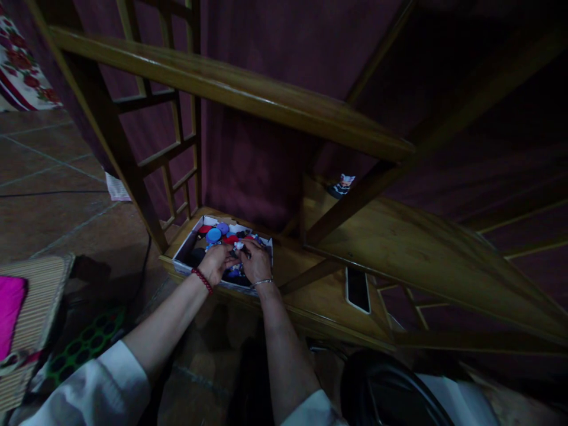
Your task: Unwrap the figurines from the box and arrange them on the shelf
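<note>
Over a shallow white cardboard box (178, 264) on the low wooden shelf, both of my hands are together. A small white-headed figurine (238, 245) shows between their fingertips. My left hand (215, 264), with a red bead bracelet at the wrist, has its fingers closed at the figurine's left side. From the right, my right hand (257, 262), wearing a thin silver bracelet, pinches it. Around them in the box lie a blue round piece (213, 235), a purple round piece (222, 227) and several red, black and blue small items. The figurine's lower part is hidden by my fingers.
A phone (357, 290) lies on the low shelf (306, 296) to the right. Another figurine (344, 184) stands on the raised shelf (399, 231). A wooden crossbar (231, 89) spans above the box. A black seat (390, 390) is at the lower right.
</note>
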Demonstrator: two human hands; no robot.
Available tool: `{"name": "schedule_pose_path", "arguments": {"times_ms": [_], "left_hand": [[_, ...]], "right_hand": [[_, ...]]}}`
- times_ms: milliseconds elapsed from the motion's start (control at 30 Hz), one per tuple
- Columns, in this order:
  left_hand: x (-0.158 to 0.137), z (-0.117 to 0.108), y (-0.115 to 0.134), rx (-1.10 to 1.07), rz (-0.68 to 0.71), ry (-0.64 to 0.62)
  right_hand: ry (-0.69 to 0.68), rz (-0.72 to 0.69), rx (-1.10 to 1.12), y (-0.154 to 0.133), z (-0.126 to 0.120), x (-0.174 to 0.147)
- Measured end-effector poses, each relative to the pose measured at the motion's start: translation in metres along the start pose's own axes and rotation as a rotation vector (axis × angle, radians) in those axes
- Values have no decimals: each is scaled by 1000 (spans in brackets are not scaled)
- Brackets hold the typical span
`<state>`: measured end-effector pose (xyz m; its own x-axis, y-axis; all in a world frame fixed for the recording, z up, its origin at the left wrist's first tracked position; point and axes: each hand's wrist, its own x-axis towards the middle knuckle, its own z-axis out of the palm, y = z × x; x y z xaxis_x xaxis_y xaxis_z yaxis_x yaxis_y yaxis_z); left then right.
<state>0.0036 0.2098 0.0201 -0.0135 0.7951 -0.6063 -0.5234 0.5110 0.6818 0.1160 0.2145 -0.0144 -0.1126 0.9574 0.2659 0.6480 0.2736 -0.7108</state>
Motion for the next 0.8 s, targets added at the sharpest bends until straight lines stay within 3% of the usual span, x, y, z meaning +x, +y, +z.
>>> {"name": "schedule_pose_path", "arguments": {"times_ms": [200,800], "left_hand": [[-1,0,0,-23,23,38],[4,-1,-1,1,16,-6]], "right_hand": [[-18,38,24,-2,1,1],[26,-30,83,4,-6,-1]]}}
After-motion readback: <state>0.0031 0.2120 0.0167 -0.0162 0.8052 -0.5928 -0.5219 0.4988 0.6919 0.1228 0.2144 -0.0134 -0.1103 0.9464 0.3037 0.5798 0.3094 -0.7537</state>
